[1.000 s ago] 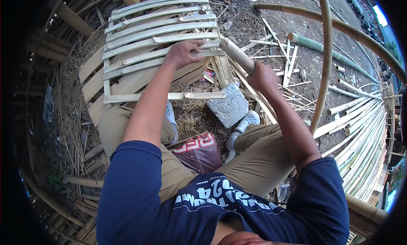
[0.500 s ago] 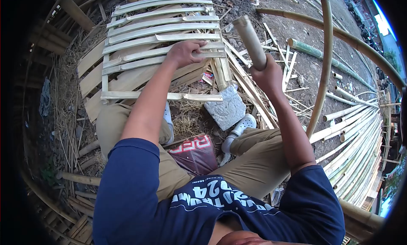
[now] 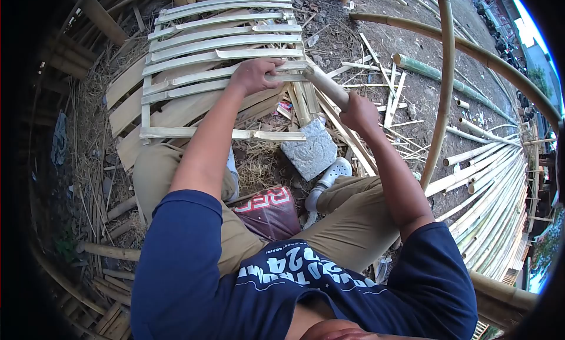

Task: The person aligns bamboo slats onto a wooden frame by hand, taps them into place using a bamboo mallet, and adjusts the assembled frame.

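Currently, R hand (image 3: 360, 112): grip wrapped tight round near end of bamboo club (image 3: 328, 88).
Bamboo club: slants far & left from R hand; far end right at slat ends on frame's right edge, can't tell if touching.
L hand (image 3: 256, 75): on slatted frame (image 3: 271, 39), nr its right edge; thumb & fingers over the slats, can't tell if grip's pinching or just resting.
Slatted frame: far left, in front of person; pale strips run left–right across side rails, big gap btwn near slat (image 3: 165, 132) & the rest.
Boards (image 3: 176, 113): flat, under frame, sticking out left.
Stone block (image 3: 310, 149): on ground, just near of frame's right side, next to light clog (image 3: 338, 168) on R foot.
Dark red cloth (image 3: 271, 213): btwn the legs, big lettering, partly hidden by shirt.
Green pole (image 3: 447, 81): far right, lying on dirt.
Bamboo poles (image 3: 494, 193): big bundle, right side, fanned out toward near end.
Curved pole (image 3: 448, 46): btwn R arm & bundle.
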A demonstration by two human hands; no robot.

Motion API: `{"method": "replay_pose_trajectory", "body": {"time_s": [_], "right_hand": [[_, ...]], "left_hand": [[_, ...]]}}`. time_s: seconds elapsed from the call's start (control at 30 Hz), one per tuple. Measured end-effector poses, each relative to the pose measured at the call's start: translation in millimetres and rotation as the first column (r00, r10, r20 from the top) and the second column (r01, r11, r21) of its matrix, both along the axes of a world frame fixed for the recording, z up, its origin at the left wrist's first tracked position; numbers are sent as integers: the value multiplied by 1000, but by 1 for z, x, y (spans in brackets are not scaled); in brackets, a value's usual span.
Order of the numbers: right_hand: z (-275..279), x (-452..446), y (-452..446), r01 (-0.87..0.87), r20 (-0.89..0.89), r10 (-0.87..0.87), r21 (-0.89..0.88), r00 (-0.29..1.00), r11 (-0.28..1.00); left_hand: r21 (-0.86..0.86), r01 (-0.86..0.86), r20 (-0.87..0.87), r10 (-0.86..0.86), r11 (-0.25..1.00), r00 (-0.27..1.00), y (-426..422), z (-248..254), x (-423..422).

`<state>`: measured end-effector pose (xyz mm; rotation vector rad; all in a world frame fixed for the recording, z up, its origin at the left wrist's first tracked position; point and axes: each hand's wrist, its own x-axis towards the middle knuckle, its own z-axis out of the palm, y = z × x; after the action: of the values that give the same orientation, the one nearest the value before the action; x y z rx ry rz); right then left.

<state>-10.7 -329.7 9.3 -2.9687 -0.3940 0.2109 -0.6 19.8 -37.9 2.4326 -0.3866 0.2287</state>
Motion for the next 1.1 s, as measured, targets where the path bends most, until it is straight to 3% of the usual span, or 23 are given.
{"method": "replay_pose_trajectory", "body": {"time_s": [0.1, 0.13, 0.23, 0.37, 0.43, 0.5, 0.53, 0.63, 0.77, 0.8, 0.9, 0.93, 1.03, 1.1], "right_hand": [[23, -3, 7, 97, 137, -131, 227, 982, 969], [38, -8, 14, 88, 209, -186, 407, 960, 909], [-10, -12, 2, -65, 33, 65, 13, 997, 998], [20, -13, 21, 42, 99, -59, 169, 993, 985], [22, -12, 16, 29, 139, -85, 369, 987, 929], [25, -13, 9, 17, 75, -59, 470, 995, 882], [38, -15, 13, 204, -162, -143, 464, 976, 862], [21, 1, 12, 348, -335, -166, 612, 928, 710], [20, 11, 15, 338, -272, -212, 606, 939, 720], [29, 8, 16, 371, -311, -225, 576, 923, 728], [29, 8, 10, 340, -324, -171, 590, 930, 732], [31, 5, 9, 335, -313, -176, 583, 933, 740], [20, 8, 3, 315, -305, -156, 590, 940, 744], [27, 5, 2, 341, -330, -168, 584, 929, 737]], "left_hand": [[11, -11, 14, 11, 1000, 1000, 0, 2, 1], [10, -19, 9, 19, 1000, 1000, 1, 5, 3], [2, -7, -12, 7, 1000, 1000, -11, -13, -20], [72, -8, 31, 6, 997, 999, -2, 6, 1], [76, -15, -13, 16, 997, 1000, -5, 11, -5], [58, -1, -57, 4, 998, 998, -7, 16, -5], [53, 54, 69, -58, 997, 996, -4, 10, -3], [38, 49, 31, -51, 998, 998, -6, 14, -5], [14, 56, -17, -56, 998, 998, -4, 17, -3], [-86, 38, -116, -48, 996, 992, -3, 21, -2], [-164, -52, -137, 30, 985, 990, -5, 41, 2], [-18, 39, 47, -38, 999, 998, -5, 51, 0], [105, 165, -59, -160, 981, 985, -21, 105, -23], [174, 154, -233, -111, 973, 966, -48, 145, -69]]}}
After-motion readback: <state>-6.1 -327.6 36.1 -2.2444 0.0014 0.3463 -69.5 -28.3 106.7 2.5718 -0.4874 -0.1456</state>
